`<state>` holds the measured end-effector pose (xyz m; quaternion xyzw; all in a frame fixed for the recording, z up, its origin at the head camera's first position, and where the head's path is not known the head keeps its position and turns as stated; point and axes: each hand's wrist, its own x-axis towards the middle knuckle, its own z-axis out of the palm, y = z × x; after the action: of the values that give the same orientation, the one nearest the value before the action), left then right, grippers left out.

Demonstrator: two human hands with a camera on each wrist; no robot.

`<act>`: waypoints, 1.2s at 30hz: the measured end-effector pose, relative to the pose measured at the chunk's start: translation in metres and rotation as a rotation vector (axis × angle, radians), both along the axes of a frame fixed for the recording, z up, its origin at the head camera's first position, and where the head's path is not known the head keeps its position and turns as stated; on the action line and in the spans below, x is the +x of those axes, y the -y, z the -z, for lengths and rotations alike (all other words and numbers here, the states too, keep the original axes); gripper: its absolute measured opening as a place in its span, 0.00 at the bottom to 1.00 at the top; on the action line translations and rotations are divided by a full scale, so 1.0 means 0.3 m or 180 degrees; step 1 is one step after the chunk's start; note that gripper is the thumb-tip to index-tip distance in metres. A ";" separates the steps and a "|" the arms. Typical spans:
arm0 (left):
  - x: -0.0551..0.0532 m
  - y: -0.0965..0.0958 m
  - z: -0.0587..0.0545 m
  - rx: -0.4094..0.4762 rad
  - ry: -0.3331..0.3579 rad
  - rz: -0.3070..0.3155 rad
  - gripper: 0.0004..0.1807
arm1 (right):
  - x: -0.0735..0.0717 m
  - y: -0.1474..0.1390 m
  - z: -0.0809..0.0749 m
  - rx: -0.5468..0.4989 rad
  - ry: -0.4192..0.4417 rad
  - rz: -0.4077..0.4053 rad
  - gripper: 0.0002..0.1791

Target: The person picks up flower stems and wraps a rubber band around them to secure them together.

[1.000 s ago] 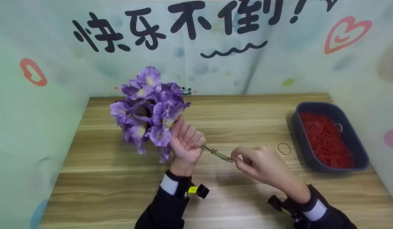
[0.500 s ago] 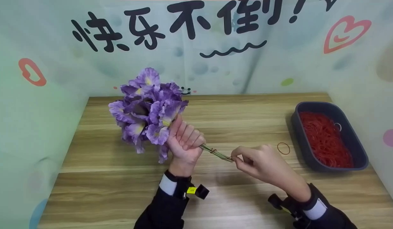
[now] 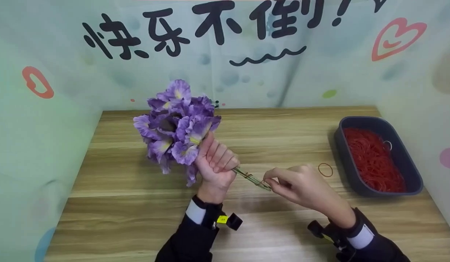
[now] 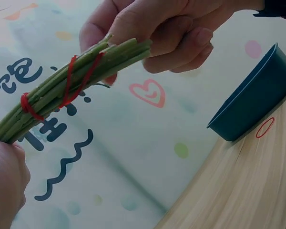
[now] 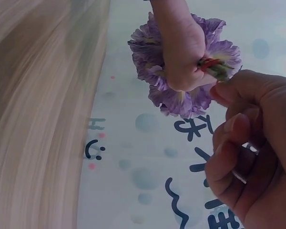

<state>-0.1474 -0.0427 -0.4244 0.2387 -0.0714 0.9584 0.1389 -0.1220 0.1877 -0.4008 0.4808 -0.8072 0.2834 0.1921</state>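
My left hand (image 3: 217, 167) grips a bunch of purple irises (image 3: 177, 127) by the stems, close under the blooms. Its green stems (image 4: 47, 98) stick out of the fist toward the right. One red rubber band (image 4: 25, 101) is wound tightly round them beside the fist. Nearer the cut ends, slanting red strands (image 4: 82, 82) cross the stems. At those ends my right hand (image 3: 301, 185) pinches a strand of rubber band between thumb and forefinger; in the left wrist view its fingertips are partly hidden behind the stems.
A dark blue plastic box (image 3: 401, 156) stands on the wooden table (image 3: 137, 225) at the right, holding many red rubber bands (image 3: 370, 160) and a pale ring. One loose rubber band (image 3: 319, 170) lies left of the box. Printed cloth walls (image 3: 239, 87) surround the table's back and sides.
The bouquet and my left hand have shifted slightly to the right. The stem ends now reach past my right fingertips, while the right hand has barely moved.
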 end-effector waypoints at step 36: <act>0.024 -0.059 0.002 0.0164 0.0030 0.0466 0.33 | -0.010 0.026 0.025 -0.0201 -0.0269 -0.0220 0.11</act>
<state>-0.1403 -0.0251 -0.4249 0.2319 -0.1139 0.9447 0.2021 -0.1248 0.1800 -0.4084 0.5137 -0.7719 0.2947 0.2311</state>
